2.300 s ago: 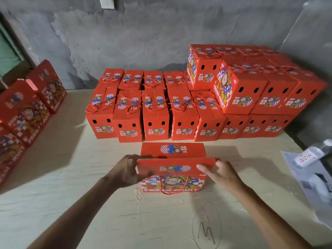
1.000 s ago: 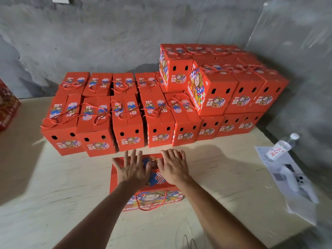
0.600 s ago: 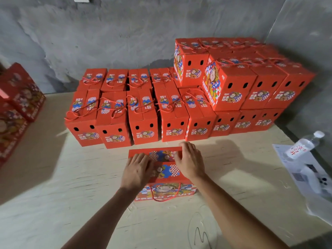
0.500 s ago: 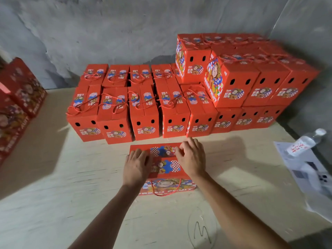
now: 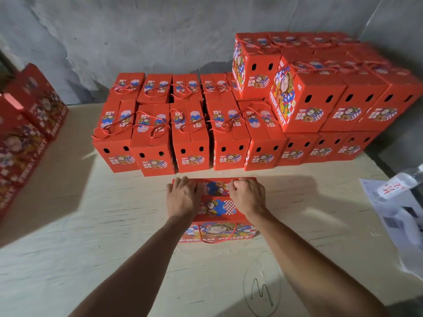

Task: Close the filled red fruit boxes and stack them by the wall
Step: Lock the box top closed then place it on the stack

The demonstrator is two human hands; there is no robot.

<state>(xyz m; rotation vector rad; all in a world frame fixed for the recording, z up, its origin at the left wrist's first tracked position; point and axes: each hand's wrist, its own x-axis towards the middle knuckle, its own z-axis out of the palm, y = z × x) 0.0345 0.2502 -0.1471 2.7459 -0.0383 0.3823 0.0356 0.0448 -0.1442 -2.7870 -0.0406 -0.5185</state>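
A red fruit box [image 5: 217, 210] with a red cord handle lies on the pale wooden table [image 5: 91, 236] just in front of me, its lid flaps folded down. My left hand [image 5: 183, 199] lies flat on the left part of the lid, fingertips reaching the far edge. My right hand [image 5: 248, 197] rests on the right part, its fingers curled over the far edge. Behind it, closed red boxes [image 5: 190, 133] stand in rows against the grey wall [image 5: 160, 30]. A second layer of boxes [image 5: 306, 99] sits on the right end.
Flat, unassembled red boxes [image 5: 23, 138] lean at the left edge. At the right, a plastic water bottle [image 5: 398, 186] lies on white papers [image 5: 402, 227]. A pen scribble [image 5: 262, 291] marks the table near me.
Both hands went from holding the lid flap up by its sides to pressing the flaps flat. In the last half second the right hand's fingers curled at the far edge.
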